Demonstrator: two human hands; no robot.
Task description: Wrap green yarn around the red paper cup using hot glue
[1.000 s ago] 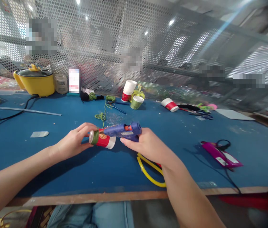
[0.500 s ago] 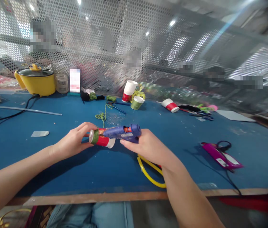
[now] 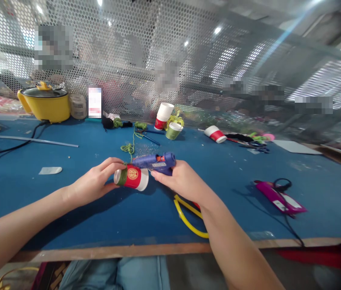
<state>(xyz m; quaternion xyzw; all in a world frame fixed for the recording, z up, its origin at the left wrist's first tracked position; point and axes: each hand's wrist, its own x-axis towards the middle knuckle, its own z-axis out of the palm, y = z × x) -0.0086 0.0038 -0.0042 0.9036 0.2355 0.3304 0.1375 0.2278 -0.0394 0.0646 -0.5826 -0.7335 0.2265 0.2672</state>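
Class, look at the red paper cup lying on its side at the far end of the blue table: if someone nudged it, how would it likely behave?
The red paper cup lies on its side, so it would probably roll, likely curving because it tapers. Being thin paper, it is probably light and would dent if squeezed.

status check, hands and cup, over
Left hand shut on cup, cup on its side, green cord round its base. Right hand shut on glue gun, nozzle at the cup. Yellow tube under right wrist.

red paper cup [image 3: 132,177] on its side, green cord round its base; blue glue gun [image 3: 156,162] nozzle touching it.
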